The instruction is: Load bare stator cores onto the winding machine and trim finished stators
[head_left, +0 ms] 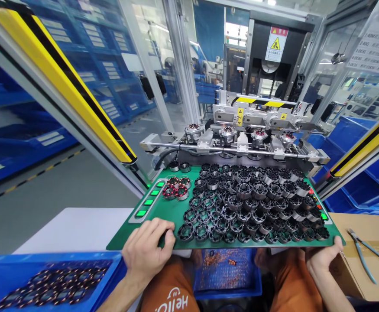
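My left hand (pixel 150 249) rests on the front left edge of a green work board (pixel 137 242), its fingers curled under. A dark gap shows between thumb and forefinger, and what is inside I cannot make out. By the front right corner, my right hand (pixel 324 256) has its thumb against the board's edge; its other fingers are hidden below. Rows of bare black-and-silver motor stators (pixel 241 201) cover the board's middle and right, some stacked. Several copper-wound stators (pixel 176 188) stand at the back left, close to a panel of green-lit buttons (pixel 148 201).
Behind the board stands a winding machine (pixel 241 138) with stators on its heads. Yellow-black posts (pixel 79 95) flank it. A blue bin (pixel 56 281) of wound stators is at left; a blue tray (pixel 228 290) with copper scraps sits below. Pliers (pixel 363 255) lie on a cardboard box (pixel 348 277).
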`<state>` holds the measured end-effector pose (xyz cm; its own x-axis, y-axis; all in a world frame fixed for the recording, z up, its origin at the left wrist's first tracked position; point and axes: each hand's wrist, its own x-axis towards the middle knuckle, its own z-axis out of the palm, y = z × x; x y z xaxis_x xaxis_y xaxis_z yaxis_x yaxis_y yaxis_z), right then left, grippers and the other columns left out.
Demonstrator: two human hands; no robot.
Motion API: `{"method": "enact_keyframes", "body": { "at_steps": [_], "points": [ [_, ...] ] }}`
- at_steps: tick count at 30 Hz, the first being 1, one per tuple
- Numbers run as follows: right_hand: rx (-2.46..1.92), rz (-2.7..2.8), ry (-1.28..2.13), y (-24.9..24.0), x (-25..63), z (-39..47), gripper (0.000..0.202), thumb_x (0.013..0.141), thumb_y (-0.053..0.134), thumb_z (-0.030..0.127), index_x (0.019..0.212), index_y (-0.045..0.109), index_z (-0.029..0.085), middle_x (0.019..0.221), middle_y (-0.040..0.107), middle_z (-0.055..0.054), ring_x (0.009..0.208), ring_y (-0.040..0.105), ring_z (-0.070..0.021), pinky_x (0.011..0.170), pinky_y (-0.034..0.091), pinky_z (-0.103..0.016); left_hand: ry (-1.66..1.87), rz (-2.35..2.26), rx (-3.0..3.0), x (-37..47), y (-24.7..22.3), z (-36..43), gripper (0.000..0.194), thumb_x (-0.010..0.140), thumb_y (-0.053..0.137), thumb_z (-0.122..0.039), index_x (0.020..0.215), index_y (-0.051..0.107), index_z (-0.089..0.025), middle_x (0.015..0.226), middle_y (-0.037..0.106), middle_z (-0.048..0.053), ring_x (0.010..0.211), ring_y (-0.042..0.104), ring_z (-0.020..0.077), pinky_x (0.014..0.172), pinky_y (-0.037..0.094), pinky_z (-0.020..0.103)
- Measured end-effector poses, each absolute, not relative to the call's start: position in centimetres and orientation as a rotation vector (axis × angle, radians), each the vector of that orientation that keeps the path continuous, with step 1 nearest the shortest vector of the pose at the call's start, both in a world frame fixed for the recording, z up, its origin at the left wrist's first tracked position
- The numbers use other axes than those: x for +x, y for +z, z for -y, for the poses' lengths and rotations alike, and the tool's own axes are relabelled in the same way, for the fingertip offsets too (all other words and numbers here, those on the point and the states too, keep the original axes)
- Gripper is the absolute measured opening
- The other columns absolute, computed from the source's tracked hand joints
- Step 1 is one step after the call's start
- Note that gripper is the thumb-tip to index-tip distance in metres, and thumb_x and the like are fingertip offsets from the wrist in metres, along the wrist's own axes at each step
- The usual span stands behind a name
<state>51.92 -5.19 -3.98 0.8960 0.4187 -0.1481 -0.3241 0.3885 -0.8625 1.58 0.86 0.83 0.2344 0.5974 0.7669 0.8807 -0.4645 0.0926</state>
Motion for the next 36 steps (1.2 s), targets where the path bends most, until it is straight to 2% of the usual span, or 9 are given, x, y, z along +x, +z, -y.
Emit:
{"method": "enact_keyframes", "body": {
  "at_steps": [7, 25, 30, 36],
  "points": [
    [-1.096, 0.066, 0.484, -3.7, 51.9, 5.2, 0.069, 0.084, 0.054, 0.076, 0.124, 0.078, 0.024, 0.135, 0.079, -0.006, 0.13, 0.071, -0.0324, 0.102, 0.067, -0.052, -1.089, 1.36, -2.157, 1.7, 1.0, -0.7, 0.016, 0.108, 0.056, -0.017, 0.094, 0.062, -0.024, 0.084, 0.068, 0.0, 0.081, 0.06, 0.0213, 0.075, 0.041, 0.036],
    [-1.077, 0.091, 0.511, -4.0, 52.1, 5.3, 0.073, 0.087, 0.053, 0.075, 0.133, 0.074, 0.023, 0.137, 0.078, -0.007, 0.131, 0.071, -0.0324, 0.108, 0.065, -0.055, -1.079, 1.373, -2.155, 1.5, 0.9, -0.8, 0.016, 0.107, 0.057, -0.017, 0.093, 0.063, -0.024, 0.084, 0.069, 0.0, 0.081, 0.06, 0.0212, 0.075, 0.041, 0.036],
    [-1.021, 0.16, 0.493, -4.4, 52.4, 5.3, 0.075, 0.083, 0.062, 0.076, 0.14, 0.07, 0.027, 0.14, 0.077, -0.005, 0.128, 0.072, -0.0333, 0.104, 0.066, -0.057, -1.086, 1.383, -2.158, 1.5, 0.9, -0.7, 0.016, 0.106, 0.057, -0.017, 0.093, 0.063, -0.024, 0.084, 0.069, 0.0, 0.08, 0.06, 0.0211, 0.075, 0.041, 0.036],
    [-1.057, 0.111, 0.503, -4.4, 52.4, 5.4, 0.076, 0.083, 0.059, 0.078, 0.137, 0.072, 0.026, 0.137, 0.078, -0.006, 0.126, 0.073, -0.0339, 0.102, 0.067, -0.057, -1.086, 1.388, -2.162, 1.7, 1.0, -0.7, 0.015, 0.105, 0.058, -0.016, 0.093, 0.064, -0.024, 0.084, 0.07, 0.001, 0.081, 0.061, 0.0215, 0.076, 0.042, 0.036]
  ]
}}
